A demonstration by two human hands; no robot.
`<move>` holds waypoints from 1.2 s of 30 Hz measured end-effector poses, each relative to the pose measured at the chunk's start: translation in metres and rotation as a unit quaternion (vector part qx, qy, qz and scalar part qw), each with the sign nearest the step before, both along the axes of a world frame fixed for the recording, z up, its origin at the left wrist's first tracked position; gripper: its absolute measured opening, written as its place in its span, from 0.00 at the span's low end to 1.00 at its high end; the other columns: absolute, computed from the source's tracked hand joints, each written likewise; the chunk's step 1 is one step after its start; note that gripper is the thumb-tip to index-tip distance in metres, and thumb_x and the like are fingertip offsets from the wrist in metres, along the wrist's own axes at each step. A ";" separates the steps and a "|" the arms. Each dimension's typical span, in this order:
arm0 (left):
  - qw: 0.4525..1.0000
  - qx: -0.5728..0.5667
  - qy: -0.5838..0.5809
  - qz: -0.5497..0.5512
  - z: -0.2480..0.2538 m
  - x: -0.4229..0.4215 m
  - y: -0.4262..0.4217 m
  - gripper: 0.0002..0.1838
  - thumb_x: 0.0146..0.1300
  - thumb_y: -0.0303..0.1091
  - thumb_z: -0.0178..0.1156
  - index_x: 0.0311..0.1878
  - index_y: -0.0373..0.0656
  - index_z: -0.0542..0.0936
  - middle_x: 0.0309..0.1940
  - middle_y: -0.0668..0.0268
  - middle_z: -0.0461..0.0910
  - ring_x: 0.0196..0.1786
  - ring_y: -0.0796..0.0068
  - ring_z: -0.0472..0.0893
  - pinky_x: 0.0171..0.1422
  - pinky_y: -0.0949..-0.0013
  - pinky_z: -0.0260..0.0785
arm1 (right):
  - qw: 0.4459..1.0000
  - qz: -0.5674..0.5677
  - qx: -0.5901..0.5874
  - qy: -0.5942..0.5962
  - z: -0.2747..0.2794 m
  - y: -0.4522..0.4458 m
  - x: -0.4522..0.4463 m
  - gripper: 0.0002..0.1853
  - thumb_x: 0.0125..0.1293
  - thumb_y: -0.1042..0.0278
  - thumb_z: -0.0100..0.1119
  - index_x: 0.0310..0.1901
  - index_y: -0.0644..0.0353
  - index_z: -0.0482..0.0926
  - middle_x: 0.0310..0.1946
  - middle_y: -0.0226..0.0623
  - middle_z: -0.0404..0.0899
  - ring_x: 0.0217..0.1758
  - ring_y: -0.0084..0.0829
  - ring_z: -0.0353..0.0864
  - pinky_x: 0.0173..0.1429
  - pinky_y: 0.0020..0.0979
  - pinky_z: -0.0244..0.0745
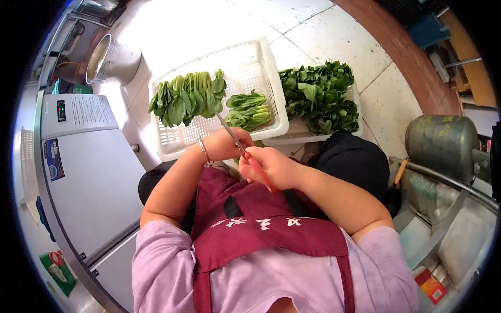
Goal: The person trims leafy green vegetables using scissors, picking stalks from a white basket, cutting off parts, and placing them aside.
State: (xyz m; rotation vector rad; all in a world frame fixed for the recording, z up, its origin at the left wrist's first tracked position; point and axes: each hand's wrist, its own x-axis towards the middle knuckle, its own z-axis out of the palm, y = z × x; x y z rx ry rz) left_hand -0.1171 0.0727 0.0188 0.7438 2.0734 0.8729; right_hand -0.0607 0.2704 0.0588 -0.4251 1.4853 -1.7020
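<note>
My right hand [272,167] is closed around the red handles of a pair of scissors [259,171]; their metal blades point up and left, past my left hand. My left hand [224,144], with a bracelet at its wrist, is curled beside the blades. Bits of green show at its fingers, apparently a bok choy [258,143], mostly hidden by both hands. Just ahead, a white plastic basket [283,117] holds a neat row of bok choy [188,96] on its left and a smaller pile [249,110] on its right.
A second white crate [292,139] heaped with dark leafy greens [321,96] stands to the right on the tiled floor. A large metal pot [120,62] is at the upper left. A white refrigerator unit [96,182] is on my left; a dark metal cylinder [441,143] and shelf are on my right.
</note>
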 end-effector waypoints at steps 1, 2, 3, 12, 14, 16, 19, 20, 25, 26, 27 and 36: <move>1.000 -0.010 0.017 -0.008 -0.005 0.005 -0.002 0.14 0.48 0.30 0.63 0.41 0.40 0.80 0.31 0.61 0.80 0.34 0.71 0.78 0.41 0.69 0.71 | 1.000 0.002 0.001 -0.001 -0.002 -0.002 0.003 0.13 0.67 0.56 0.53 0.34 0.59 0.70 0.26 0.27 0.73 0.29 0.18 0.70 0.35 0.23 0.69; 0.999 -0.021 0.034 -0.017 -0.009 0.010 -0.004 0.14 0.49 0.31 0.64 0.41 0.40 0.80 0.32 0.61 0.81 0.34 0.71 0.79 0.40 0.68 0.71 | 1.000 -0.019 -0.013 0.012 -0.005 -0.004 0.005 0.14 0.66 0.56 0.55 0.32 0.60 0.71 0.23 0.28 0.73 0.27 0.19 0.71 0.33 0.25 0.69; 0.999 -0.020 0.034 -0.015 -0.008 0.010 -0.005 0.14 0.49 0.31 0.64 0.41 0.40 0.80 0.32 0.61 0.81 0.34 0.71 0.79 0.40 0.68 0.71 | 0.998 -0.042 -0.027 0.026 -0.006 -0.005 0.007 0.15 0.65 0.56 0.57 0.31 0.61 0.71 0.20 0.29 0.74 0.24 0.20 0.71 0.30 0.27 0.68; 0.954 -0.102 0.238 0.153 -0.076 -0.079 0.018 0.12 0.55 0.39 0.61 0.38 0.43 0.81 0.34 0.58 0.80 0.37 0.60 0.79 0.45 0.62 0.72 | 0.999 -0.025 -0.030 0.037 0.001 -0.004 0.006 0.16 0.64 0.56 0.57 0.34 0.64 0.73 0.26 0.38 0.77 0.29 0.27 0.74 0.38 0.30 0.71; 0.946 -0.116 0.268 0.142 -0.091 -0.088 0.030 0.13 0.55 0.41 0.62 0.40 0.43 0.81 0.35 0.58 0.80 0.40 0.59 0.79 0.48 0.61 0.72 | 0.999 -0.023 -0.003 0.039 0.003 -0.002 0.002 0.17 0.64 0.55 0.57 0.34 0.65 0.73 0.27 0.40 0.77 0.32 0.29 0.75 0.40 0.31 0.71; 0.929 -0.211 0.295 0.072 -0.100 -0.093 0.043 0.16 0.54 0.44 0.62 0.42 0.45 0.81 0.38 0.58 0.79 0.47 0.58 0.77 0.55 0.59 0.69 | 0.999 -0.022 0.023 0.041 0.003 -0.001 -0.002 0.17 0.64 0.55 0.57 0.35 0.65 0.73 0.29 0.42 0.78 0.34 0.32 0.76 0.42 0.33 0.71; 0.929 -0.251 0.268 0.046 -0.106 -0.097 0.053 0.17 0.54 0.45 0.61 0.43 0.46 0.81 0.39 0.59 0.80 0.48 0.57 0.76 0.57 0.60 0.68 | 0.998 -0.025 0.031 0.047 0.002 0.001 -0.004 0.18 0.63 0.53 0.56 0.35 0.65 0.74 0.30 0.45 0.78 0.35 0.35 0.77 0.43 0.35 0.70; 0.925 -0.267 0.266 0.039 -0.106 -0.097 0.054 0.16 0.55 0.45 0.60 0.43 0.45 0.81 0.39 0.58 0.80 0.49 0.57 0.76 0.57 0.60 0.68 | 0.998 -0.025 0.029 0.052 0.001 0.001 -0.004 0.19 0.63 0.52 0.56 0.35 0.65 0.74 0.30 0.46 0.78 0.34 0.37 0.77 0.42 0.35 0.70; 0.946 -0.161 0.249 0.130 -0.096 -0.096 0.036 0.15 0.52 0.39 0.61 0.40 0.42 0.81 0.40 0.56 0.80 0.48 0.58 0.77 0.55 0.61 0.69 | 0.998 -0.023 0.020 0.052 -0.001 0.002 -0.003 0.21 0.63 0.50 0.57 0.34 0.64 0.74 0.27 0.48 0.76 0.32 0.41 0.77 0.40 0.36 0.70; 0.951 -0.080 0.232 0.188 -0.088 -0.094 0.029 0.14 0.51 0.37 0.62 0.39 0.41 0.80 0.39 0.56 0.80 0.46 0.58 0.78 0.54 0.61 0.70 | 0.998 -0.028 0.026 0.058 0.000 0.003 -0.004 0.21 0.63 0.50 0.57 0.33 0.64 0.73 0.27 0.48 0.76 0.31 0.40 0.76 0.39 0.36 0.69; 0.948 -0.027 0.198 0.248 -0.081 -0.091 0.022 0.13 0.50 0.35 0.64 0.38 0.39 0.79 0.38 0.57 0.81 0.42 0.60 0.79 0.51 0.63 0.71 | 0.997 -0.032 0.031 0.063 0.001 0.003 -0.004 0.21 0.63 0.50 0.57 0.32 0.65 0.73 0.26 0.48 0.76 0.30 0.40 0.76 0.38 0.37 0.69; 0.807 0.315 -0.034 0.499 -0.023 -0.050 -0.057 0.07 0.60 0.30 0.62 0.38 0.44 0.74 0.34 0.71 0.77 0.36 0.84 0.73 0.40 0.80 0.65 | 0.998 -0.057 -0.018 -0.029 -0.001 0.001 -0.006 0.15 0.68 0.53 0.50 0.38 0.59 0.72 0.23 0.31 0.75 0.13 0.16 0.65 0.21 0.17 0.62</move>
